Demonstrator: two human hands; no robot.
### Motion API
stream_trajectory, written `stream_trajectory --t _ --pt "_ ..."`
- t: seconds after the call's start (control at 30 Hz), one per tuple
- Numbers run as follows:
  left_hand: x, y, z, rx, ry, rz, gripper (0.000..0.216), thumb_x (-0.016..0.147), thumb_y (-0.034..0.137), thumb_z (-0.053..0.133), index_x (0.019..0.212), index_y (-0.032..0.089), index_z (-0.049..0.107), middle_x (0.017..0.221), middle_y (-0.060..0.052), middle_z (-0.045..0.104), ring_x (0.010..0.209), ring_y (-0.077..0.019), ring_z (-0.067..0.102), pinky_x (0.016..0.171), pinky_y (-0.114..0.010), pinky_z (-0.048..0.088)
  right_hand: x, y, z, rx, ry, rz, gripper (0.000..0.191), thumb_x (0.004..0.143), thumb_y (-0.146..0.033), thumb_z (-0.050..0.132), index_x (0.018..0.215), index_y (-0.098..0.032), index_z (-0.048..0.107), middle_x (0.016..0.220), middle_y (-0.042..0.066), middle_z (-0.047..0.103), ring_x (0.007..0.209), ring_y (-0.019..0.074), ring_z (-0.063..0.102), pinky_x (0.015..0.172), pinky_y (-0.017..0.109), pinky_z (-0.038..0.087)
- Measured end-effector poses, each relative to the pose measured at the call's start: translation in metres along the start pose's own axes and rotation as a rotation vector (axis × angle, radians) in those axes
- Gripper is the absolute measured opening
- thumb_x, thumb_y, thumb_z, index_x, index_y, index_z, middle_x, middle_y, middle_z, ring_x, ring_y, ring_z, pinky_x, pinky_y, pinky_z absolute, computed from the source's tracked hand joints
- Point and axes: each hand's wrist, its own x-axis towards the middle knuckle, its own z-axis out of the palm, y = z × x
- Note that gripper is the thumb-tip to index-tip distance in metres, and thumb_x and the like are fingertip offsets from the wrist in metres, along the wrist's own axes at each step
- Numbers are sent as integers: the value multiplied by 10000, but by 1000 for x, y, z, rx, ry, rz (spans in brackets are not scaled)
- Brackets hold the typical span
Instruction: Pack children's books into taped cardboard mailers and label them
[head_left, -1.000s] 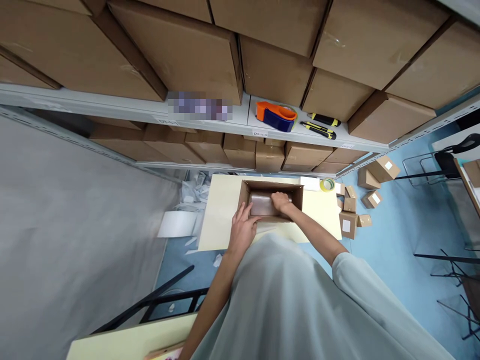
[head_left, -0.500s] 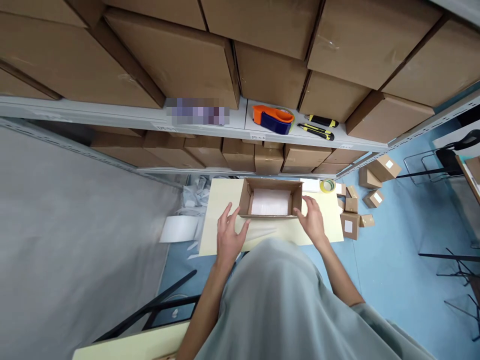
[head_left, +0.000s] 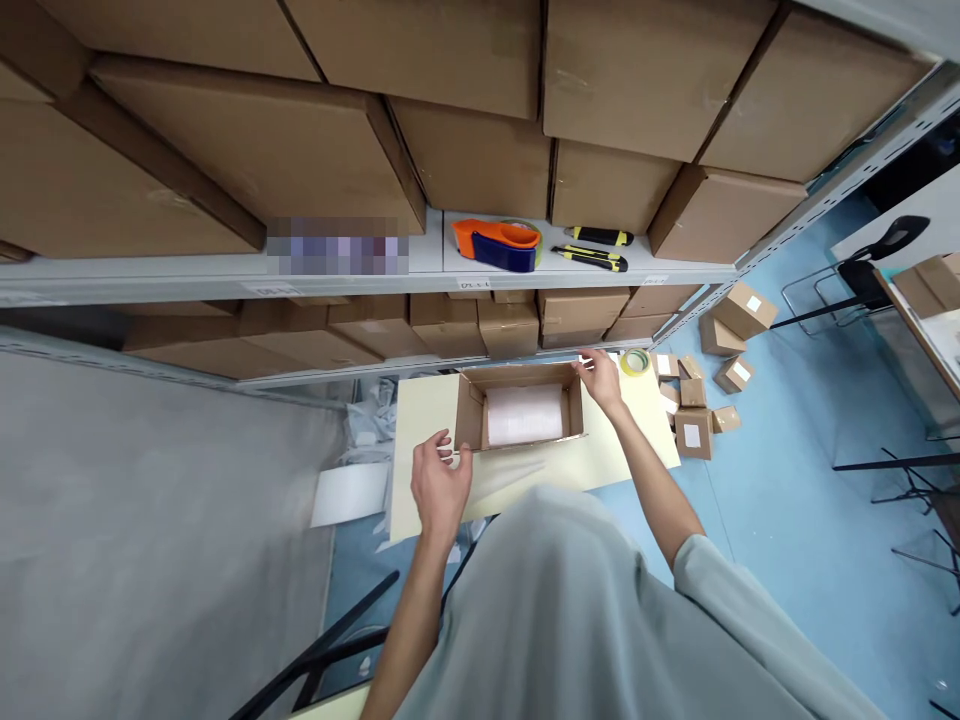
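Observation:
An open cardboard box [head_left: 519, 446] stands upright on the pale yellow tabletop [head_left: 420, 400], with a white sheet or padding [head_left: 523, 415] lying inside. My left hand [head_left: 441, 482] is at the box's near left corner, its fingers bent and apart, holding nothing. Whether its thumb touches the cardboard I cannot tell. At the far right corner of the box is my right hand [head_left: 600, 380], thumb and fingers apart. It partly covers a white flat item [head_left: 586, 358] behind the box; contact with it is unclear.
A roll of yellow-green tape [head_left: 635, 362] lies at the table's far right. The shelf above holds an orange and blue tape dispenser [head_left: 496, 245], utility knives [head_left: 592, 258] and large cartons [head_left: 472, 150]. Small boxes [head_left: 693, 434] sit on the right; white wrapping scraps [head_left: 371, 415] lie left.
My right hand has moved from the box's right side to its far right corner. My left hand stays near the left front corner. The whole view has shifted somewhat.

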Motion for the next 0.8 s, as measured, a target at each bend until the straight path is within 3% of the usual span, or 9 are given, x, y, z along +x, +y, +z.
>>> stream_trajectory --t 0.13,0.27,0.4,0.5,0.57,0.63,0.73,0.8 --pt "-13 1 1 -30 -26 44 371 958 343 555 1279 196 670 1145 -118 684 921 -248 715 908 -434 621 16 0 3 -34 -30 31 234 987 -301 638 1115 -188 799 1124 111 779 905 226 734 976 381 569" --pt "-23 -3 0 -6 -116 165 386 999 262 443 1272 198 708 1211 -136 726 1124 -298 686 1053 -486 567 15 3 11 -39 -12 20 264 1010 -316 585 1126 -177 777 1160 118 777 925 222 729 991 372 556" --pt "-26 -13 3 -18 -279 254 474 996 203 371 1311 223 724 1301 -105 758 1302 -298 634 1170 -505 494 -1 5 27 44 -19 16 380 1050 -399 504 1289 -171 693 1231 127 758 961 221 732 947 356 576" --pt "-22 -19 6 -20 -381 262 535 1002 211 341 1436 206 653 1380 -89 750 1387 -291 609 1259 -542 393 -16 5 38 83 -77 -3 505 1067 -463 469 1468 -171 565 1236 132 750 973 235 735 943 374 578" --pt "-15 -20 7 -6 -456 248 535 1031 273 343 1492 198 604 1400 -92 748 1400 -285 614 1278 -533 361 -23 7 41 84 -104 -14 558 1073 -485 456 1533 -172 491 1262 139 738 979 238 737 952 383 572" --pt "-7 -19 6 31 -520 227 538 1047 424 424 1509 198 586 1387 -109 755 1392 -298 628 1238 -497 412 -26 10 39 93 -126 -26 551 1079 -495 437 1526 -176 481 1284 143 730 987 236 737 962 382 566" --pt "8 -15 5 105 -572 226 734 931 648 646 1511 205 572 1299 -132 790 1340 -343 665 1100 -448 523 -25 16 31 140 -180 -52 494 1084 -517 413 1434 -194 544 1267 122 743 1020 227 735 975 366 558" --pt "17 -11 8 133 -575 224 844 874 682 721 1547 212 523 1201 -127 815 1248 -350 713 1028 -430 554 -26 21 24 161 -223 -69 478 1087 -554 396 1362 -217 594 1245 94 755 1062 219 730 988 352 553"
